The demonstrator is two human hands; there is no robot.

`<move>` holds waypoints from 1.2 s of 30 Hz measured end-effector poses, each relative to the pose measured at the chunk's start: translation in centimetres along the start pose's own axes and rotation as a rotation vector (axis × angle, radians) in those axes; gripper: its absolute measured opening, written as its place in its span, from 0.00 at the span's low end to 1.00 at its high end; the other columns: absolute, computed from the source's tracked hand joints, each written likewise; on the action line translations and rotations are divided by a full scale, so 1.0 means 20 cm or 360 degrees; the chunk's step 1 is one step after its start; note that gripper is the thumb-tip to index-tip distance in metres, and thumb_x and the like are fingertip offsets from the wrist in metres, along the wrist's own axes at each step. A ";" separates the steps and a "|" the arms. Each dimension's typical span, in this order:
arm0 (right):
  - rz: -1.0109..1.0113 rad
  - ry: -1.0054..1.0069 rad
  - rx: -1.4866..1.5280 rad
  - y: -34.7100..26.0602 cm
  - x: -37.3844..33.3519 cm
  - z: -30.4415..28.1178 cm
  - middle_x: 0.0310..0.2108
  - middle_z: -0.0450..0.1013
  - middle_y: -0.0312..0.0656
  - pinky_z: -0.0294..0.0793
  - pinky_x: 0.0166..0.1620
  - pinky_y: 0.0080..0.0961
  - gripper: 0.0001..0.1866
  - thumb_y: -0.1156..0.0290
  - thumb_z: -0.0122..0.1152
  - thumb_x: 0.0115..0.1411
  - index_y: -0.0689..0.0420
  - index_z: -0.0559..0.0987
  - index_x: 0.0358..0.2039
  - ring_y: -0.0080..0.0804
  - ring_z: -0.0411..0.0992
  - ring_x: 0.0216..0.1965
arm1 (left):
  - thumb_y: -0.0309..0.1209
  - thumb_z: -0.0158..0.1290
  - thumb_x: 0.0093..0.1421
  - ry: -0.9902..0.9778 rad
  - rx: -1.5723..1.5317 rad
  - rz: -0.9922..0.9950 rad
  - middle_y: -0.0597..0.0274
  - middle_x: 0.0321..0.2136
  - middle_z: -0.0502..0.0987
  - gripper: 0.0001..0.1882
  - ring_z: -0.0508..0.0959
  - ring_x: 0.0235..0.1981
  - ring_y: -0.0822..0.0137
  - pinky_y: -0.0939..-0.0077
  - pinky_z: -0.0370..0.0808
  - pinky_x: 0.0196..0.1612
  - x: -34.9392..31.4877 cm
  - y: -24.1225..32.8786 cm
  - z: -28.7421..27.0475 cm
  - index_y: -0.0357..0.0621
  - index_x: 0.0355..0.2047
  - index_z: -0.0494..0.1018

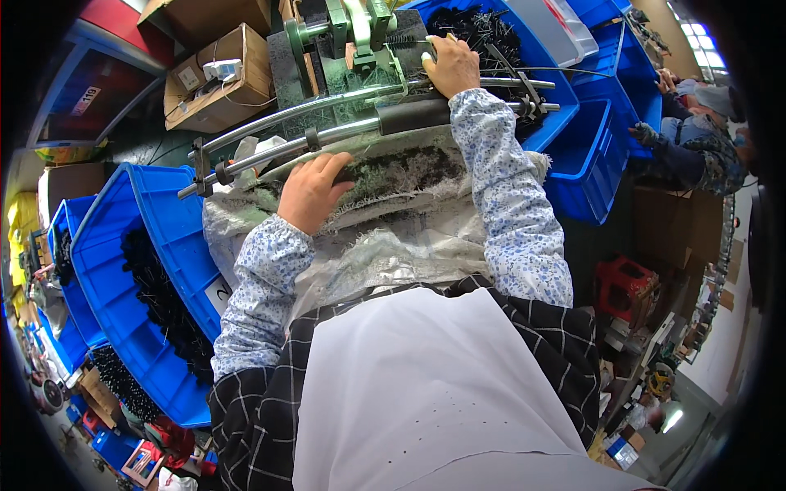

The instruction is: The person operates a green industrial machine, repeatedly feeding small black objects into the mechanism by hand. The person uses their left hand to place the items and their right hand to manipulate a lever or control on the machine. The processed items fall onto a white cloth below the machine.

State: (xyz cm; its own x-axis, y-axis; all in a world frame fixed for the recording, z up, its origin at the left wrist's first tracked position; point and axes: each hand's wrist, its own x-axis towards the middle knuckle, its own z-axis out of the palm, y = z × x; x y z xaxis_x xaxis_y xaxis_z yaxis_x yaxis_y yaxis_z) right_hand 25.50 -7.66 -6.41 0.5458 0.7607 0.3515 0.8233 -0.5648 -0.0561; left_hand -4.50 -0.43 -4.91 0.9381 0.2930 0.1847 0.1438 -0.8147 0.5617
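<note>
My left hand (315, 193) lies open at the near side of the metal rails, its fingers stretched forward and the thumb apart. Beneath it a frayed, whitish woven sack (377, 245) dusted with black is draped across my lap. My right hand (453, 67) is at the right side of a green-and-metal bench machine (360, 37), above the upper rail (327, 100). Its fingers are curled, with pale covers on the fingertips, close to a small spring (403, 39). Whatever those fingers hold is too small to make out. A dark sleeve (416, 114) sits on the lower rail.
Blue bins with black parts stand on the left (123, 270) and behind my right hand (524, 33). Another blue bin (585, 168) is at the right. A cardboard box (217, 82) is at the far left. One person (696, 139) sits at the right; a red stool (626, 286) stands nearer.
</note>
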 end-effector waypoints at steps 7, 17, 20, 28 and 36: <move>-0.0059 0.0001 0.0146 -0.23 0.04 0.02 0.32 0.75 0.42 0.68 0.41 0.39 0.15 0.68 0.56 0.47 0.56 0.76 0.37 0.41 0.71 0.41 | 0.29 0.58 0.47 0.0117 -0.0031 0.0113 0.60 0.33 0.72 0.15 0.74 0.35 0.57 0.67 0.70 0.39 0.01 0.02 -0.04 0.45 0.37 0.70; -0.0058 -0.0015 -0.0036 -0.33 0.04 -0.01 0.32 0.75 0.38 0.65 0.41 0.39 0.15 0.63 0.56 0.49 0.51 0.77 0.38 0.37 0.70 0.42 | 0.22 0.56 0.50 0.0242 -0.0289 -0.0050 0.55 0.38 0.72 0.14 0.74 0.39 0.57 0.71 0.72 0.41 -0.05 0.05 -0.18 0.41 0.38 0.70; -0.0119 0.0233 -0.0015 -0.14 0.02 0.03 0.28 0.75 0.35 0.65 0.39 0.37 0.10 0.65 0.57 0.48 0.50 0.78 0.32 0.34 0.71 0.38 | 0.19 0.54 0.50 0.0392 -0.0469 -0.0118 0.55 0.40 0.72 0.14 0.75 0.40 0.59 0.73 0.72 0.41 -0.07 0.04 -0.25 0.40 0.38 0.69; -0.0128 -0.0187 -0.0086 0.16 0.17 0.03 0.37 0.75 0.36 0.72 0.37 0.41 0.11 0.62 0.50 0.56 0.41 0.80 0.36 0.40 0.74 0.36 | 0.16 0.50 0.54 0.0344 -0.0949 -0.0278 0.55 0.44 0.71 0.11 0.72 0.44 0.70 0.78 0.68 0.49 -0.05 0.04 -0.25 0.36 0.39 0.67; 0.0021 0.0056 0.0041 0.22 0.09 -0.36 0.39 0.74 0.45 0.73 0.41 0.33 0.13 0.64 0.50 0.58 0.49 0.75 0.43 0.42 0.74 0.38 | 0.18 0.52 0.53 0.0472 -0.0888 -0.0182 0.56 0.42 0.73 0.12 0.75 0.41 0.67 0.76 0.72 0.45 0.08 0.12 -0.12 0.37 0.38 0.67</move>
State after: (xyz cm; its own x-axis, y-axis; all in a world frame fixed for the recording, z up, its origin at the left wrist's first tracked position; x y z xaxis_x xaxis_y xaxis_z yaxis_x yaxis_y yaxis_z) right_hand 28.95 -11.00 0.82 0.5514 0.7412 0.3829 0.8200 -0.5660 -0.0851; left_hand -3.38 -0.68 -1.22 0.7882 0.5536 0.2688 -0.0224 -0.4107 0.9115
